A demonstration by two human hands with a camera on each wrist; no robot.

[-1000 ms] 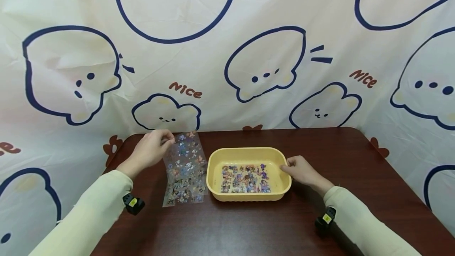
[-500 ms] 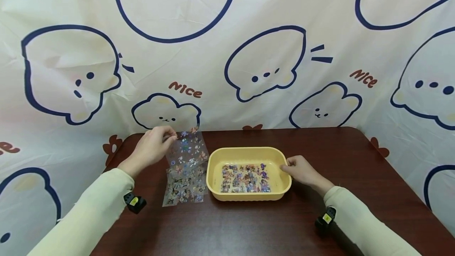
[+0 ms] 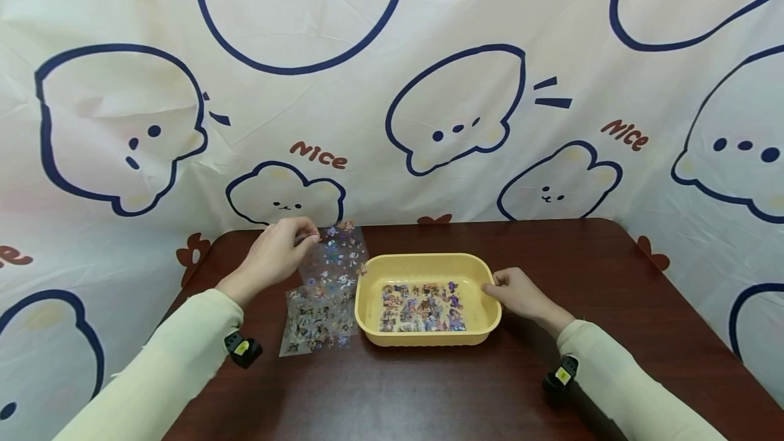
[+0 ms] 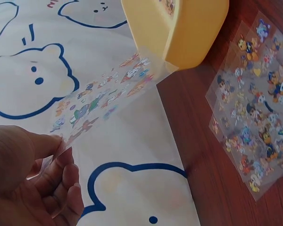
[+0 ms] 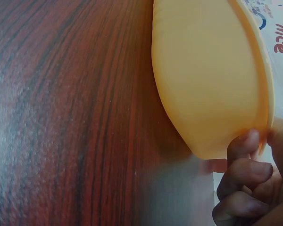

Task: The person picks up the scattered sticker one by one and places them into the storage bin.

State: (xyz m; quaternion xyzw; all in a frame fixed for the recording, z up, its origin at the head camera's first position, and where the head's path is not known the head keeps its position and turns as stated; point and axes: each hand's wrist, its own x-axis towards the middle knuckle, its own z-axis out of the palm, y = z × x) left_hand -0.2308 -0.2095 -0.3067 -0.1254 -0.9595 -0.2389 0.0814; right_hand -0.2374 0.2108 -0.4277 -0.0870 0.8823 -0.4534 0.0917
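Note:
My left hand (image 3: 280,248) pinches the edge of a clear sticker sheet (image 4: 104,96) between thumb and fingers. The sheet hangs raised and tilted, its far end overlapping the left rim of a yellow plastic tray (image 3: 429,339) in the head view. My right hand (image 3: 519,291) grips the tray's right rim, thumb on the inside and fingers curled against the outer wall (image 5: 212,84). Inside the tray lies a flat layer of colourful cartoon stickers (image 3: 422,308). More transparent sticker sheets (image 3: 318,322) lie loosely stacked on the table, left of the tray.
The dark brown wooden table (image 3: 404,386) runs back to a white cloth wall (image 3: 367,107) with blue cartoon outlines. Cloth also hangs at both sides. Each wrist carries a small black camera (image 3: 243,349).
My left hand has lifted a sticker sheet off the stack and moved it right, toward the tray. The right hand and tray stay in place.

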